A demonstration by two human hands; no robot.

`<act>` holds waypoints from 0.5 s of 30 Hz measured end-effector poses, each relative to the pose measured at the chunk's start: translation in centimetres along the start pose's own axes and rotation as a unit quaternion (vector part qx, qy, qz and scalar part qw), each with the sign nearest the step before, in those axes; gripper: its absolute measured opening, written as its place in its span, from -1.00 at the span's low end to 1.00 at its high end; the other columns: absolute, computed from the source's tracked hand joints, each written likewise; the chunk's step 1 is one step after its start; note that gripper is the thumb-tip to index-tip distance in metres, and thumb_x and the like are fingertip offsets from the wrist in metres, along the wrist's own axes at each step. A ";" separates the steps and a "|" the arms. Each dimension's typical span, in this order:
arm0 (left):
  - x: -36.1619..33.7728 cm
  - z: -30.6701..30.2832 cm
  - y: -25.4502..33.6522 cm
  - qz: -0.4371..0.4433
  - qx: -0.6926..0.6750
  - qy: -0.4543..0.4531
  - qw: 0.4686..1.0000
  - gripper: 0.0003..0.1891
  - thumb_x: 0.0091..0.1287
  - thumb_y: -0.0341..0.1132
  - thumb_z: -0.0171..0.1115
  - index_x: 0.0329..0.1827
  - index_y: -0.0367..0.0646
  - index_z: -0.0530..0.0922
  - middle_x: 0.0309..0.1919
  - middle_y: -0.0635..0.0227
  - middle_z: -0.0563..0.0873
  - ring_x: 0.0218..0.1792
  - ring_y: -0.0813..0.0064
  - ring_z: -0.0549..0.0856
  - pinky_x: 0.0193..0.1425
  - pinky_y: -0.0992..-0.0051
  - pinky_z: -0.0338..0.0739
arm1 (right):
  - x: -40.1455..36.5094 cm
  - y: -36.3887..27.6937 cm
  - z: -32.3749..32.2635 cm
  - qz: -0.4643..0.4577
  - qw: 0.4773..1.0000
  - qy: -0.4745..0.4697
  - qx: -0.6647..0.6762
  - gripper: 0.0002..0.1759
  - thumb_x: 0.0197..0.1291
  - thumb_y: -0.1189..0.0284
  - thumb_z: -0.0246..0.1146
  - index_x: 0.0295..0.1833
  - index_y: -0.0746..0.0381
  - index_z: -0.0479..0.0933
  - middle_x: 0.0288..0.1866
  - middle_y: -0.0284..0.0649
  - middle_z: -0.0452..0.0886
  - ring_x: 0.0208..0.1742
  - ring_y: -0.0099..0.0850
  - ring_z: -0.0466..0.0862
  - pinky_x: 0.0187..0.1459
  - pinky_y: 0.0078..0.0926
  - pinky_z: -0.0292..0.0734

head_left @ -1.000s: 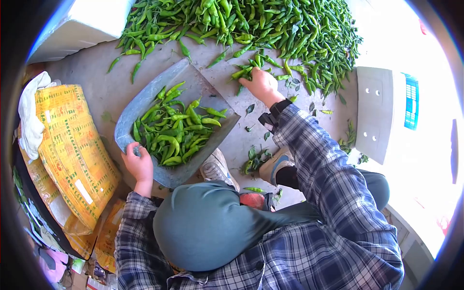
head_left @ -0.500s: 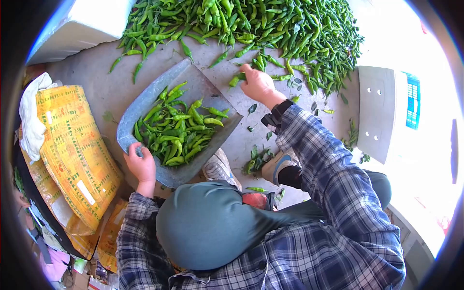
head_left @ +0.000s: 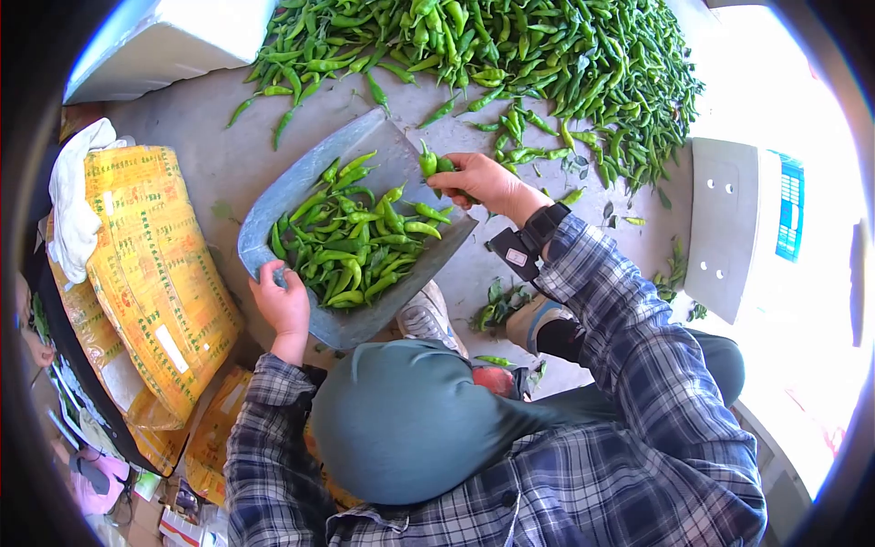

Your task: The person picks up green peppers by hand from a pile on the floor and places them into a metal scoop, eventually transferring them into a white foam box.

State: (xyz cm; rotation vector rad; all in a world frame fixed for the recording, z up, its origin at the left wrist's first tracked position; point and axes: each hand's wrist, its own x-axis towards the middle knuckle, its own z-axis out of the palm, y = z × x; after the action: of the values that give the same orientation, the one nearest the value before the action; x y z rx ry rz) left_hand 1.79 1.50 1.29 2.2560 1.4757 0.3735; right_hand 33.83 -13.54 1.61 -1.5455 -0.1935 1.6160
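Note:
My left hand grips the near left rim of a grey metal scoop, thumb over the edge. Inside the scoop lies a heap of green chili peppers. At the scoop's right edge, my right hand is closed around a few green peppers, their ends poking out past the fingers. A black band with a small dark device sits on the right wrist. Beyond the scoop, a large pile of green peppers spreads over the floor.
A white foam box stands at the upper left. Yellow taped cardboard with a white cloth is on the left. A grey panel with holes stands at right. Leaf scraps lie by my shoes. Part of another person's hand shows at far left.
My right hand has moved left and toward me, from beside the pile to the scoop's right edge, carrying peppers. My left hand stays on the rim. The whole view has shifted slightly.

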 end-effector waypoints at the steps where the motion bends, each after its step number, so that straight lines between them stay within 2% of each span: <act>1: 0.0 -0.1 0.1 0.000 0.004 0.001 1.000 -0.83 0.05 -0.40 0.17 -0.26 -0.13 0.53 -0.18 0.01 0.51 -0.15 -0.01 0.54 -0.07 0.22 0.43 | -0.2 -0.2 1.1 -0.003 1.000 -0.006 0.015 -0.75 0.05 0.36 0.32 -0.22 0.26 0.50 -0.61 -0.41 0.44 -0.70 -0.67 0.34 -0.66 -0.68 0.19; 6: -0.1 -0.2 0.4 -0.023 0.008 -0.010 1.000 -0.83 0.06 -0.39 0.18 -0.25 -0.13 0.52 -0.17 0.03 0.51 -0.16 0.00 0.54 -0.07 0.23 0.43 | -0.4 -0.4 6.2 0.020 0.990 -0.117 0.075 -0.80 0.04 0.38 0.34 -0.32 0.26 0.51 -0.63 -0.42 0.43 -0.69 -0.66 0.37 -0.65 -0.65 0.20; 9: 0.0 -0.4 0.3 -0.020 0.007 -0.009 1.000 -0.83 0.08 -0.38 0.18 -0.25 -0.13 0.52 -0.16 0.04 0.50 -0.15 0.00 0.53 -0.06 0.23 0.43 | 0.0 0.1 8.5 -0.002 0.992 -0.121 0.045 -0.78 0.07 0.37 0.32 -0.24 0.27 0.52 -0.58 -0.43 0.44 -0.66 -0.67 0.36 -0.60 -0.71 0.21; 13: -0.2 -0.1 0.1 -0.002 0.011 0.006 1.000 -0.83 0.07 -0.37 0.19 -0.26 -0.13 0.53 -0.18 0.03 0.51 -0.15 0.00 0.53 -0.05 0.22 0.41 | -0.7 -0.5 11.1 -0.021 0.992 -0.100 -0.069 -0.64 -0.01 0.27 0.36 -0.15 0.26 0.56 -0.53 -0.43 0.47 -0.58 -0.68 0.39 -0.54 -0.70 0.29; 14: 0.0 -0.2 -0.3 0.029 0.043 0.004 0.999 -0.83 0.06 -0.37 0.20 -0.27 -0.13 0.55 -0.26 0.03 0.54 -0.16 -0.01 0.53 -0.06 0.20 0.40 | -0.7 -0.4 12.0 -0.041 0.986 -0.061 -0.146 -0.55 -0.05 0.19 0.36 -0.12 0.30 0.56 -0.46 -0.27 0.57 -0.49 -0.53 0.53 -0.43 -0.57 0.44; 15: 0.1 -0.4 0.0 0.026 0.057 -0.010 0.998 -0.83 0.06 -0.37 0.21 -0.27 -0.13 0.55 -0.32 0.02 0.57 -0.18 -0.01 0.52 -0.08 0.19 0.39 | 0.0 0.4 12.8 -0.150 0.959 -0.058 -0.233 -0.45 -0.11 0.11 0.35 -0.12 0.34 0.55 -0.36 -0.08 0.64 -0.34 -0.31 0.63 -0.25 -0.38 0.52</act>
State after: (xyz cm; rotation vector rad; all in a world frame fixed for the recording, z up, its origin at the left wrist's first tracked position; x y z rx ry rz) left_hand 1.64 1.63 1.67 2.3835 1.4649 0.2892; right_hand 22.46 -8.19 4.12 -1.6646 -0.8839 1.4791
